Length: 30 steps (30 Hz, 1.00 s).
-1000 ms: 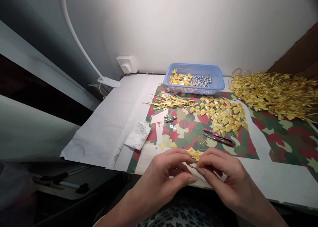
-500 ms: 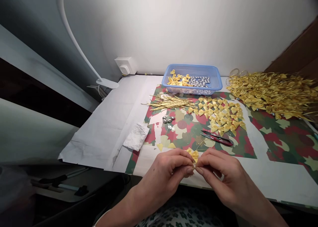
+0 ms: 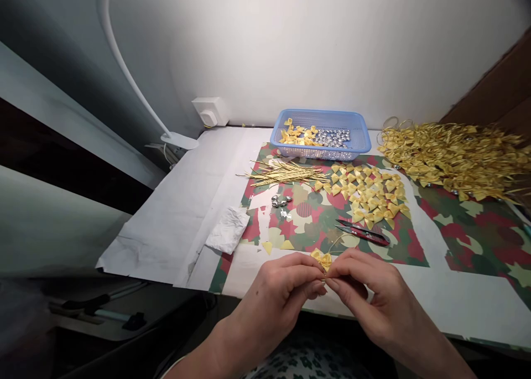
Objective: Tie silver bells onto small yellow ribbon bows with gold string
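My left hand (image 3: 279, 290) and my right hand (image 3: 369, 293) meet at the table's front edge, fingertips nearly touching. Both are closed in a pinch on a thin yellow cord. A yellow ribbon bow (image 3: 322, 258) stands just beyond the fingertips, partly hidden by them. From there a loop of the cord (image 3: 334, 244) curves up and to the right. How the cord runs between the fingers is hidden. Beyond my right hand lie thread snips (image 3: 367, 235) with red handles, blades apart. Two small yellow ribbon pieces (image 3: 286, 245) lie beyond my left hand.
A blue basket (image 3: 360, 146) holds yellow bows and silver bells. Before it lie a bundle of yellow cords (image 3: 286, 173), a few loose bells (image 3: 282, 201) and rows of bows (image 3: 373, 193). A folded tissue (image 3: 228, 229) is at left, a golden heap (image 3: 452, 157) at right.
The fingers have shifted slightly at the pinch, and the bow has tipped a little to the left. The things on the table stay where they were.
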### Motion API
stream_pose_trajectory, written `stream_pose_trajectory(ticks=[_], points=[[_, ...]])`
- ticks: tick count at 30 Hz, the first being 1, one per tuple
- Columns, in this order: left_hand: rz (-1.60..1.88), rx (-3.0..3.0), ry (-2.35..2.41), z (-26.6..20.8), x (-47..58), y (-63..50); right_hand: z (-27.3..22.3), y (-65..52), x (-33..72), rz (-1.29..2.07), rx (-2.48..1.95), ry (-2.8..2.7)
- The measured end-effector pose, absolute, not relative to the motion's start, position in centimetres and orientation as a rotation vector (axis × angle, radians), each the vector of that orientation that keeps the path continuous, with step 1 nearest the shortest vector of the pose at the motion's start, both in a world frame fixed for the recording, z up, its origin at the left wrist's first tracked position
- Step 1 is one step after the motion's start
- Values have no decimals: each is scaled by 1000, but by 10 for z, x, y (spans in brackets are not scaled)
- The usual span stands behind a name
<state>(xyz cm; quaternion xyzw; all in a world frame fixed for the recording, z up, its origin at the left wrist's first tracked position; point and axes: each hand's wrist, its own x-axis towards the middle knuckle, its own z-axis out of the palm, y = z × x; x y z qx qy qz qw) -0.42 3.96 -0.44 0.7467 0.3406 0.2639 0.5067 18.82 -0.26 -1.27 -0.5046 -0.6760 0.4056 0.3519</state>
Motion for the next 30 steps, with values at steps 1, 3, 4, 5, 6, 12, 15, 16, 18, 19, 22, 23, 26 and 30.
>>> stream_pose_trajectory(ticks=[1, 3, 4, 5, 6, 12, 15, 16, 18, 19, 22, 23, 26, 30], points=[[636, 1812, 818, -4, -4, 40, -13, -2, 188, 1052, -1305, -1740], [627, 1834, 805, -2, -5, 39, -12, -1, 188, 1073, -1305, -1714], [616, 1832, 800, -1, -5, 39, -12, -1, 188, 1088, -1307, -1701], [602, 1818, 804, 0, -6, 39, -11, -1, 189, 1101, -1309, -1692], [583, 1793, 817, 2, -6, 39, -11, -1, 189, 1109, -1313, -1686], [519, 1701, 932, 6, -5, 38, -10, -2, 190, 1090, -1322, -1691], [555, 1714, 923, 5, -3, 39, -10, -1, 189, 1087, -1319, -1691], [557, 1709, 923, 5, -3, 39, -10, 0, 188, 1086, -1321, -1691], [541, 1662, 932, 4, -1, 40, -10, 0, 187, 1074, -1322, -1704], [532, 1619, 937, 4, -1, 40, -9, 0, 186, 1063, -1323, -1713], [511, 1435, 945, 3, 0, 40, -9, 0, 186, 1057, -1321, -1722], [502, 1375, 944, 2, -1, 40, -10, 0, 188, 1074, -1319, -1717], [472, 1280, 943, -1, -4, 38, -13, 1, 198, 1087, -1328, -1644], [506, 1314, 934, -2, -9, 34, -22, 4, 216, 1022, -1371, -1365]])
